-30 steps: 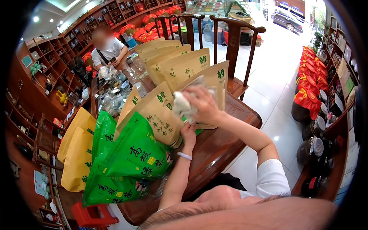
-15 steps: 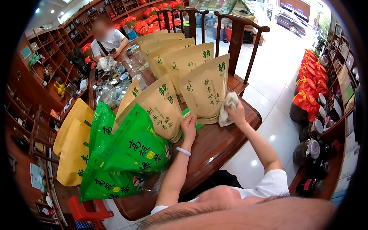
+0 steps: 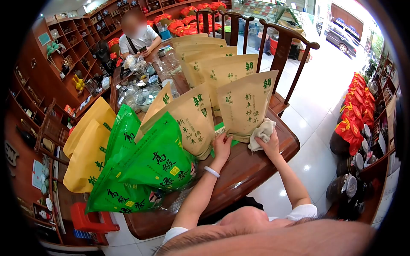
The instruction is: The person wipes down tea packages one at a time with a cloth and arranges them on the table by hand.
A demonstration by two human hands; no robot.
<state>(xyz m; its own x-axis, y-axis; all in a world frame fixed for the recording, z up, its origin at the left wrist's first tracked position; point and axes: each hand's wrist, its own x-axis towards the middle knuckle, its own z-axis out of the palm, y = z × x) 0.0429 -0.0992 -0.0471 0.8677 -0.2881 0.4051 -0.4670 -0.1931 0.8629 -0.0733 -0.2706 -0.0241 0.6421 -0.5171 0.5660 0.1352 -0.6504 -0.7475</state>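
A cream cloth point(image 3: 263, 133) is bunched in my right hand point(image 3: 270, 144), its fingers closed, against the lower right corner of a standing kraft paper tea bag point(image 3: 243, 106). At that bag's lower left corner is my left hand point(image 3: 221, 147), wearing a pale bangle, fingers curled and pinching the bag's bottom edge. A green packet point(image 3: 235, 142) lies flat, partly hidden behind my left hand and the bags. Just left of that hand stands another kraft bag point(image 3: 194, 123). Shiny green tea bags point(image 3: 160, 155) lean on the table's left side.
More kraft bags point(image 3: 205, 55) stand in a row along the wooden table point(image 3: 239, 179). Yellow bags point(image 3: 87, 158) are at the left, near a glass bowl point(image 3: 146, 97). Wooden chairs point(image 3: 282, 47) line the far side. A person point(image 3: 139, 40) sits across, holding a phone.
My left hand has shifted right to the front kraft bag's lower corner. My right hand with the cloth has come down and closer to the left hand. The view has turned slightly.
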